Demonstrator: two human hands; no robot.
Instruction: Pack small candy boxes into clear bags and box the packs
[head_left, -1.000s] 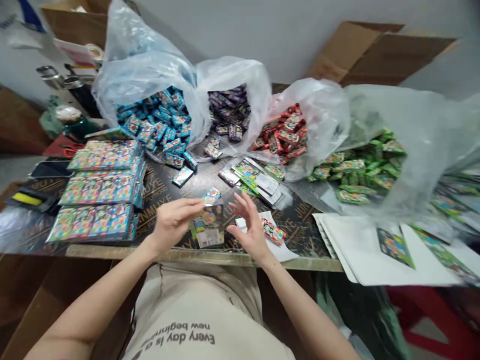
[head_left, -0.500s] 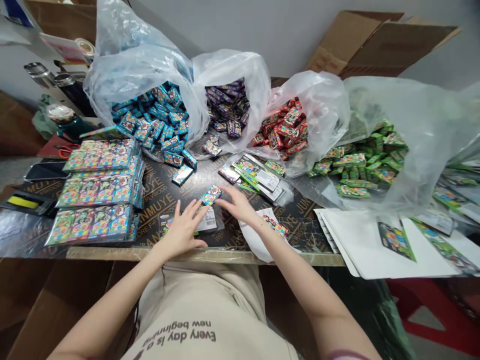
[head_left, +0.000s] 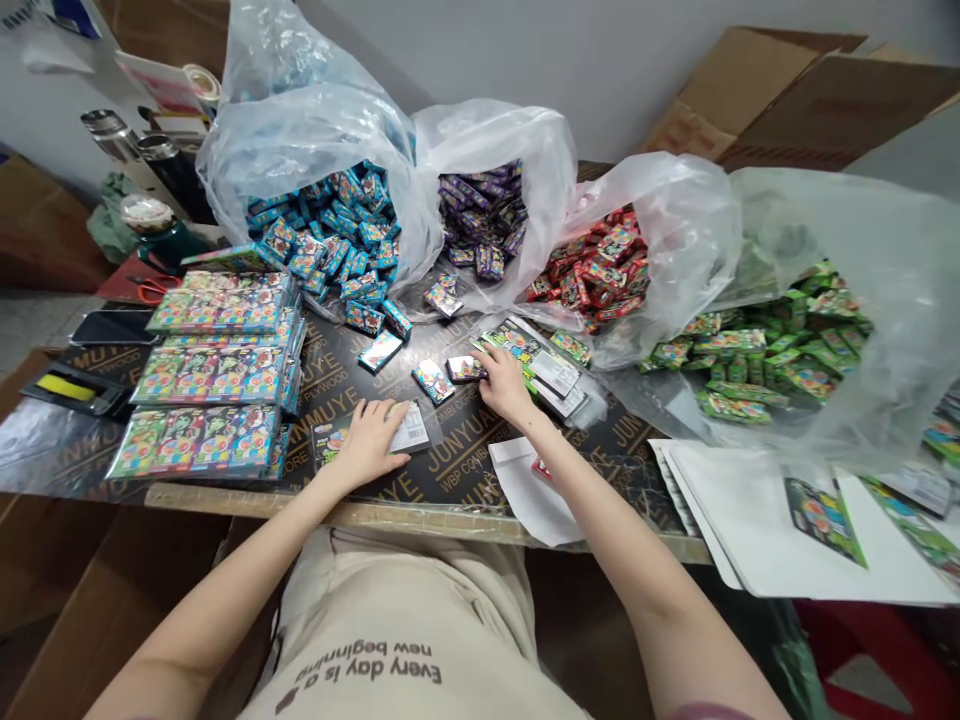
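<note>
My left hand (head_left: 371, 440) lies flat with its fingers stretched over a printed card packet in a clear sleeve (head_left: 411, 432). My right hand (head_left: 506, 385) has its fingertips closed on the end of a small purple box (head_left: 464, 369); the thumb is partly hidden. Between the hands and a little beyond them, a small blue box (head_left: 433, 381) rests on the dark board. Another blue box (head_left: 379, 352) is farther left. Beside my right hand is a pile of sleeved card packets (head_left: 551, 370). A small red box (head_left: 541, 470) shows partly under my right forearm, on white paper (head_left: 517, 480).
Clear bags of blue boxes (head_left: 330, 235), purple boxes (head_left: 480, 220), red boxes (head_left: 600, 265) and green boxes (head_left: 795, 340) line the back. Filled packs (head_left: 206, 375) are stacked at left, near a phone (head_left: 112, 327). White sheets (head_left: 750, 520) overhang the right front edge.
My right hand has moved away from the blue box to the purple box, which has shifted slightly toward me. The blue box is turned and lies free. The camera view has shifted a little.
</note>
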